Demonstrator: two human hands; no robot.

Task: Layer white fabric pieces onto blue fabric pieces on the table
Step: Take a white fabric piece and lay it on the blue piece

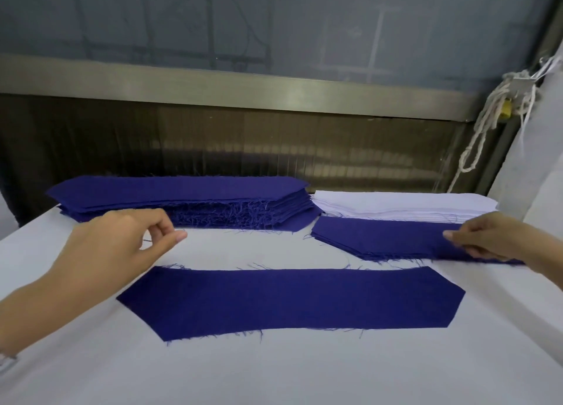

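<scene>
Right hand (493,240) grips the right end of the small blue pile (380,237), fingers on top, just in front of the white stack (405,205). Left hand (122,246) hovers by the tall blue stack (182,195), fingers loosely curled, nothing visibly held. One blue piece (289,301) lies flat on the table (274,374), no white on it yet.

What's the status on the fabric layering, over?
Left hand loose, holding nothing. Right hand pinches small blue pile. One blue piece flat in front, no white on it yet. Nothing in the way.
</scene>
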